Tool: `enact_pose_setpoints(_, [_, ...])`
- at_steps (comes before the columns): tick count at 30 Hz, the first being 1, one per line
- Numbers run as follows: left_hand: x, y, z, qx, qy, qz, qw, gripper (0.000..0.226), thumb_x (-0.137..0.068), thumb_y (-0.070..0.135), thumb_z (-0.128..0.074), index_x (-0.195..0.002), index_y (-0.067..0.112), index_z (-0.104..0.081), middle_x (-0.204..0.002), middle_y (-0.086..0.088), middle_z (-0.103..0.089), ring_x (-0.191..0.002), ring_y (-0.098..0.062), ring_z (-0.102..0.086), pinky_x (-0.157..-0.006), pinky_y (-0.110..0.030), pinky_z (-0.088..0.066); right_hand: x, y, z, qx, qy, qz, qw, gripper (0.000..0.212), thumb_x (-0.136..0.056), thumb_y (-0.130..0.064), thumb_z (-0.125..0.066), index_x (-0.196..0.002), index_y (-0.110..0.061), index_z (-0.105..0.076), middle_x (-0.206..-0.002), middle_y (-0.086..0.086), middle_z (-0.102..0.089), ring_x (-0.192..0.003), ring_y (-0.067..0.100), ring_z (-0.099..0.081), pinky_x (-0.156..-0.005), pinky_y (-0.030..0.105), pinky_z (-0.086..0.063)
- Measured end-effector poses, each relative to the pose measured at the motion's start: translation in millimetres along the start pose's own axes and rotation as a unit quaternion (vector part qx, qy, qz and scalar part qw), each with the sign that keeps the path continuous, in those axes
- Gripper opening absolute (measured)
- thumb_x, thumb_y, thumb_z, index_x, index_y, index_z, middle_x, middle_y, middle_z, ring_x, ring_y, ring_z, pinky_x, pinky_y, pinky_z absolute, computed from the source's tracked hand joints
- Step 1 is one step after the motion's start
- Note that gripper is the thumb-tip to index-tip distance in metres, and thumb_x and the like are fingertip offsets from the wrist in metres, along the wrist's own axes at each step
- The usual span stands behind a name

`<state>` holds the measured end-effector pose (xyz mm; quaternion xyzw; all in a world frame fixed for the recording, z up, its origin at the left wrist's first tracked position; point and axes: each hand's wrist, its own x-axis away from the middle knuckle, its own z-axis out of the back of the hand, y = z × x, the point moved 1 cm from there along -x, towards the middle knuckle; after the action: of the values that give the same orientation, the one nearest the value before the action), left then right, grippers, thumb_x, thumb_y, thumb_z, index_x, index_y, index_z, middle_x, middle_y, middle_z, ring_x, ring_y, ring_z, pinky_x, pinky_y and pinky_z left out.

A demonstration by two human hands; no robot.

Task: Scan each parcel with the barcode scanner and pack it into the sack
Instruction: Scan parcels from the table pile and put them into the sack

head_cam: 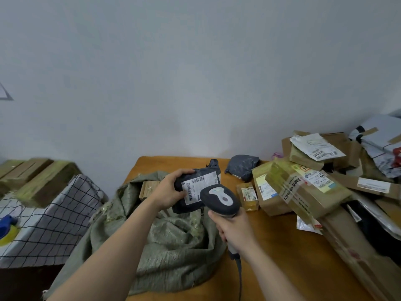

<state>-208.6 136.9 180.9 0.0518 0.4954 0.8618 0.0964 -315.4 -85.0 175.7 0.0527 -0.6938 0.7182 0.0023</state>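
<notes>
While the left hand [168,193] curls its fingers [184,171] over the far edge of a dark parcel [204,171], its thumb presses the near face beside the white label [198,186]. The parcel is held in the air, label tilted toward the person.

Just right of those fingers, the right hand [234,230] is wrapped fully round the handle of a grey scanner [221,199]. The scanner's head sits very close to the label's lower right corner and partly covers it. Its cable [239,276] trails back toward the person.

Directly beneath both hands lies the olive sack [173,235], crumpled on the table [271,246], its mouth beyond the left fingers with a brown parcel showing inside. Further right of the scanner hand is a pile [303,187] of unscanned boxes and bags.

The step in hand appears to be the scan. To do it well, the thumb should likely stay off the barcode stripes, the soft bag be pulled flat so the label does not crease, and the scanner drawn back a little so its beam spans the whole code. The parcel can then drop straight into the sack below.
</notes>
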Motion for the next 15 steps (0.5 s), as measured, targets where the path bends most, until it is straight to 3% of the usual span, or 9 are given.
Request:
enact_pose_setpoints(6, [-6.0,2.8,0.3,-0.013,-0.013,-0.005,1.000,0.068,-0.085,-0.012,-0.065,-0.134,0.035,-0.061,-0.128,0.016,-0.064,-0.112,-0.002,-0.064,-0.087,-0.025,-0.059,-3.3,0.3,-0.4,-0.019,-0.005,-0.029,0.999,0.023,-0.093,-0.019,-0.074,-0.073,-0.010,-0.067,-0.054,0.002,-0.052,-0.048,0.015,-0.047,-0.048,0.027,-0.040])
enact_pose_setpoints(10, [-8.4,1.5,-0.4,-0.012,-0.017,-0.008,1.000,0.067,-0.086,-0.011,-0.065,-0.137,0.032,-0.060,-0.127,0.017,-0.063,-0.111,0.000,-0.064,-0.084,-0.020,-0.057,-6.3,1.7,0.1,-0.033,-0.011,-0.039,0.999,0.023,-0.094,-0.019,-0.073,-0.074,-0.010,-0.065,-0.054,0.002,-0.051,-0.047,0.015,-0.046,-0.048,0.027,-0.039])
enact_pose_setpoints(15, [-13.0,-2.9,0.0,-0.024,-0.019,-0.005,1.000,0.068,-0.087,-0.008,-0.066,-0.138,0.036,-0.059,-0.130,0.013,-0.062,-0.115,-0.005,-0.063,-0.088,-0.025,-0.059,-8.0,3.4,-0.5,-0.044,-0.013,-0.044,0.998,0.024,-0.095,-0.020,-0.073,-0.074,-0.012,-0.066,-0.055,0.002,-0.051,-0.048,0.014,-0.047,-0.048,0.026,-0.040])
